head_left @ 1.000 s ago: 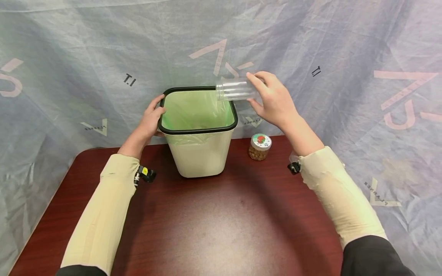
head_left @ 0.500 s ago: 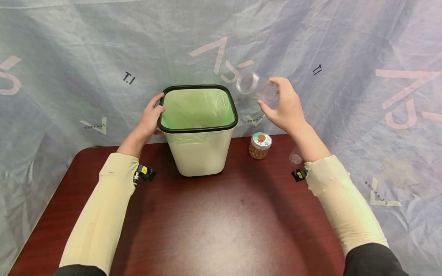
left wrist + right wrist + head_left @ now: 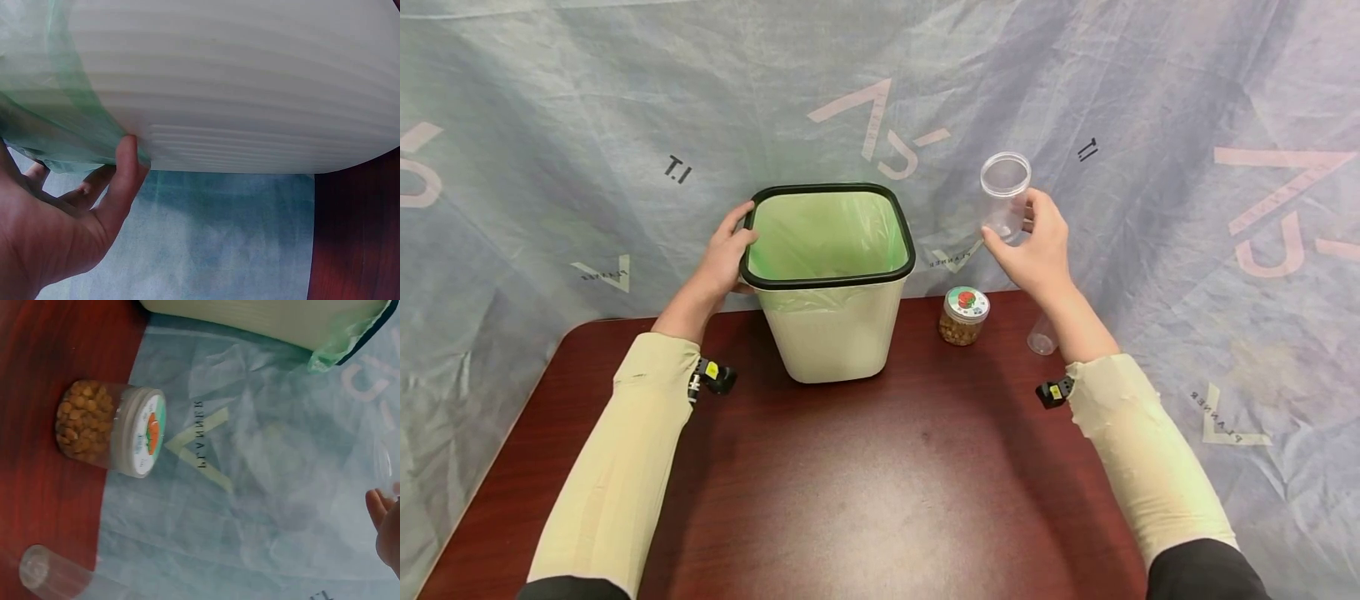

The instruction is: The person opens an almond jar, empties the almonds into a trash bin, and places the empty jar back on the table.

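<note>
A cream trash bin (image 3: 831, 337) with a black rim and a green liner bag (image 3: 820, 237) stands at the table's back. My left hand (image 3: 722, 258) holds it by the left side of its rim; in the left wrist view this hand (image 3: 75, 219) has its fingers against the liner's fold and the bin's ribbed wall. Right of the bin, raised above the table, my right hand (image 3: 1037, 250) grips a clear plastic jar (image 3: 1004, 200). The jar is upright, its lidless mouth up, and looks empty. Only a sliver of it shows in the right wrist view.
On the dark red table (image 3: 865, 467), a lidded jar of brown nuggets (image 3: 962, 325) stands right of the bin. Another clear container (image 3: 1042, 337) stands farther right, partly behind my right forearm. A grey printed cloth (image 3: 700, 100) hangs behind the table.
My right hand has moved right and away from the bin's mouth with the clear jar, turning it from sideways to upright. The left hand stays on the bin's rim.
</note>
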`<action>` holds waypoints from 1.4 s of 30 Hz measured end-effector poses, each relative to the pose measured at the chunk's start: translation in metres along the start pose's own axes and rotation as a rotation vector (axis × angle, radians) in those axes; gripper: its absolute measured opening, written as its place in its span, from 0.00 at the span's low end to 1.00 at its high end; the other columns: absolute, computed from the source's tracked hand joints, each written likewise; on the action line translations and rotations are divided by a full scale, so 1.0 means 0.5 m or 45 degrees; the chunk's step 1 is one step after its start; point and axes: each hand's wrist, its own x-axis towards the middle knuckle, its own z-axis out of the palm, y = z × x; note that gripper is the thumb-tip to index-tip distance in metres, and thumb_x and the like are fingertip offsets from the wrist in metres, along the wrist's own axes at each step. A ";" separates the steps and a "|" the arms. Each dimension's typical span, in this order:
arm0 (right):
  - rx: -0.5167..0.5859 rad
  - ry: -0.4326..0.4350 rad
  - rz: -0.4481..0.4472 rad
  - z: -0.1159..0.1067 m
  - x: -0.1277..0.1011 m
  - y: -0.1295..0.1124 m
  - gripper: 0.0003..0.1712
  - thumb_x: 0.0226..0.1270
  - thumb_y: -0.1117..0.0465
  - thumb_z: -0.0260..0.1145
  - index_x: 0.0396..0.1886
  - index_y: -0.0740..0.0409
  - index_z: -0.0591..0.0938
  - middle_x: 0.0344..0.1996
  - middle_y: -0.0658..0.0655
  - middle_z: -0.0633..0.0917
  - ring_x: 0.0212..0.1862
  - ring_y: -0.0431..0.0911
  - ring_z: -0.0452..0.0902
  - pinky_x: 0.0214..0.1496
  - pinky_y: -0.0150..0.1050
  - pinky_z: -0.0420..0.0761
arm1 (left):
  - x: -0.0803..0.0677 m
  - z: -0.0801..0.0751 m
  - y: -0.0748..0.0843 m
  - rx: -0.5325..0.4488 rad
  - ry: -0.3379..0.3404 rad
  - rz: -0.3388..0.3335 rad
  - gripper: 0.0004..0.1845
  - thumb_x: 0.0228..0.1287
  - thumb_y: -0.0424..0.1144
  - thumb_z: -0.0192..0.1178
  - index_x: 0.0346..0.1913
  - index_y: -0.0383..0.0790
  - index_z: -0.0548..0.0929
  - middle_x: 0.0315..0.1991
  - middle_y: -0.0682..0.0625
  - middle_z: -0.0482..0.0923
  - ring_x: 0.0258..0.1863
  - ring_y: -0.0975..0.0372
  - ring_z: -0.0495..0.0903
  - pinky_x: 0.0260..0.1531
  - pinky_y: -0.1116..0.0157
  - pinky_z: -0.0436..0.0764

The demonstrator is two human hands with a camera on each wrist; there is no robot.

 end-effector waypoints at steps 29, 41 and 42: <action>-0.021 0.014 0.533 0.047 -0.112 0.144 0.35 0.52 0.55 0.77 0.56 0.63 0.72 0.46 0.59 0.79 0.45 0.49 0.76 0.48 0.38 0.75 | -0.001 -0.007 -0.002 0.006 -0.008 -0.005 0.31 0.74 0.46 0.42 0.77 0.65 0.50 0.69 0.41 0.58 0.31 0.58 0.78 0.24 0.53 0.81; -0.058 -0.013 0.621 0.053 -0.135 0.182 0.37 0.52 0.52 0.77 0.58 0.63 0.72 0.47 0.63 0.78 0.49 0.53 0.75 0.53 0.43 0.75 | -0.004 0.000 -0.001 0.013 -0.009 0.004 0.30 0.75 0.46 0.42 0.77 0.66 0.51 0.66 0.39 0.61 0.28 0.60 0.78 0.24 0.52 0.81; -0.062 -0.012 0.626 0.054 -0.137 0.184 0.37 0.52 0.53 0.77 0.58 0.63 0.72 0.48 0.63 0.78 0.49 0.53 0.76 0.53 0.43 0.75 | -0.003 0.000 -0.001 0.015 -0.010 0.003 0.30 0.75 0.46 0.42 0.77 0.66 0.51 0.67 0.40 0.61 0.28 0.60 0.78 0.24 0.52 0.81</action>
